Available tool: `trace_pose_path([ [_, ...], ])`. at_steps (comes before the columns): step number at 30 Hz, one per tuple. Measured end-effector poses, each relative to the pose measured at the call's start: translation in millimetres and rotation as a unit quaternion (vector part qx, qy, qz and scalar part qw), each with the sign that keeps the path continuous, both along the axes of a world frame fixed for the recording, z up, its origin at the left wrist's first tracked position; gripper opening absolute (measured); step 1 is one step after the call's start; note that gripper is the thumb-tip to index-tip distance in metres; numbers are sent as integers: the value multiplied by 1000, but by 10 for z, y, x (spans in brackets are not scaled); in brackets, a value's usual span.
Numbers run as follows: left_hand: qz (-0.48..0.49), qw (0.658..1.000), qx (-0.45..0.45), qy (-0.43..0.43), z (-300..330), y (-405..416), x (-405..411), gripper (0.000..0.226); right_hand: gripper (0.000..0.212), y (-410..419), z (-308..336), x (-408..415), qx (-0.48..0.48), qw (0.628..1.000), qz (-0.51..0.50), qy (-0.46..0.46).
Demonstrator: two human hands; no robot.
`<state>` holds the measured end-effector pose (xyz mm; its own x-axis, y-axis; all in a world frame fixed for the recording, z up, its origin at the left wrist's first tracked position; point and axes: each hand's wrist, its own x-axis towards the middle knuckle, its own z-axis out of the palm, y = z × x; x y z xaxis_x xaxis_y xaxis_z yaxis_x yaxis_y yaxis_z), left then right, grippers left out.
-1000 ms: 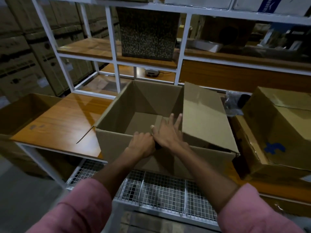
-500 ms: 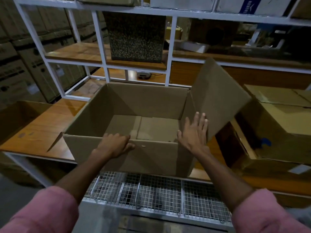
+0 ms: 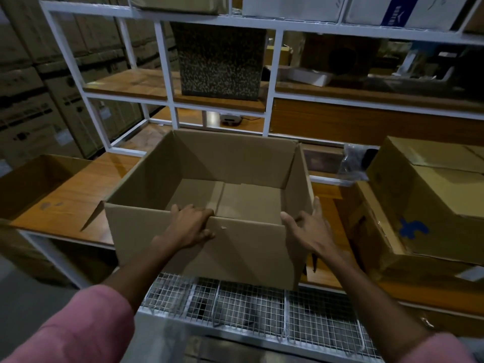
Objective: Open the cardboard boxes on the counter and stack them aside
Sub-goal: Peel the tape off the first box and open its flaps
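Observation:
An opened cardboard box point(image 3: 162, 247) stands on the wooden counter point(image 3: 65, 203) right in front of me, its top open and its inside bare. My left hand point(image 3: 190, 226) grips the near rim, fingers curled over the edge into the box. At the box's near right corner my right hand point(image 3: 311, 231) lies with spread fingers, the thumb on the front wall and the fingers along the right side. The right flap is folded down outside.
Two stacked cardboard boxes point(image 3: 432, 195) with blue marks sit on the counter to the right. Another open box point(image 3: 34, 179) stands at the left. Wire baskets point(image 3: 251, 307) lie below the counter edge. A white shelf frame point(image 3: 167, 74) holding a speckled box point(image 3: 220, 61) rises behind.
The right flap, raised by my right hand half a second ago, is now folded down outside. My right hand has dropped to the box's near right corner; my left hand went from the middle to the near rim.

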<state>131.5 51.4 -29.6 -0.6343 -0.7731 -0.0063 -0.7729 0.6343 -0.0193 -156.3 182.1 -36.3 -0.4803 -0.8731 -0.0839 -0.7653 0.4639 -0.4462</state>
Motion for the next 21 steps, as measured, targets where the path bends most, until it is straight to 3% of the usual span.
trace_pose_path([
  [4,19,996,1,82,-44,53,-9,25,67,201,-57,-96,12,994,101,36],
  [7,19,991,10,133,-109,110,-3,18,36,286,-99,-99,-38,992,106,54],
  [12,7,987,18,159,-134,237,-91,24,36,511,-168,-141,-92,991,83,57],
  [21,-9,986,7,168,-162,424,-293,15,36,753,-95,-334,-82,991,81,66],
])
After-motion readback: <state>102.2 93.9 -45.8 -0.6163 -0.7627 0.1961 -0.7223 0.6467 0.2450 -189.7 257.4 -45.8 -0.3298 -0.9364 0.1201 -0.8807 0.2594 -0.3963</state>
